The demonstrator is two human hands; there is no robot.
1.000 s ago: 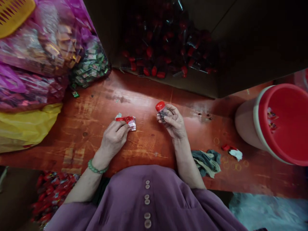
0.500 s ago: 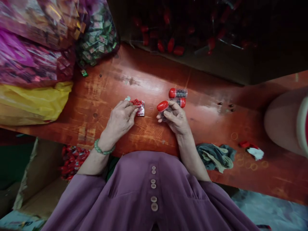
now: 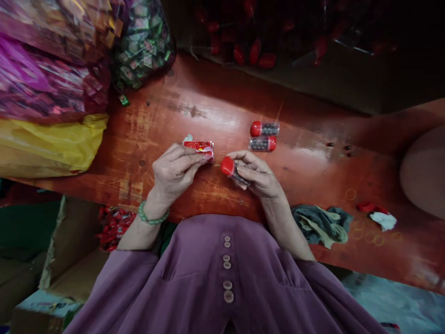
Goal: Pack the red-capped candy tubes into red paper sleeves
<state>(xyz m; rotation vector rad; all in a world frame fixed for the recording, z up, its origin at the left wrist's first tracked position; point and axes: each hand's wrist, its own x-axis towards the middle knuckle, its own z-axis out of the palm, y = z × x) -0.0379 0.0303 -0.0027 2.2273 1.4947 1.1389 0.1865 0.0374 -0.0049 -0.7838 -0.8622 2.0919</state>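
My right hand (image 3: 260,178) is closed around a small clear tube (image 3: 241,178) of dark beads with a rounded red cap, tilted with the cap toward the left. My left hand (image 3: 175,171) pinches a small glossy printed label (image 3: 207,156), partly hidden by the fingers. It is just at the near side of a flat red printed pack (image 3: 193,144), and I cannot tell whether label and pack are joined. Beyond the right hand, two more red-capped tubes, a far one (image 3: 264,128) and a nearer one (image 3: 262,143), lie on their sides, pointing opposite ways.
Bulging bags, one yellow (image 3: 52,144) and one of green packets (image 3: 144,46), crowd the left. Behind is a dark box of red-capped tubes (image 3: 255,51). Rightward lie loose beads (image 3: 347,147), a grey cloth (image 3: 323,225), rubber bands (image 3: 371,237) and a pale bucket (image 3: 424,171).
The left fingers have drawn a printed label toward the right, showing more of the red pack. The right hand has turned its tube and moved it slightly left and down. The view has shifted.
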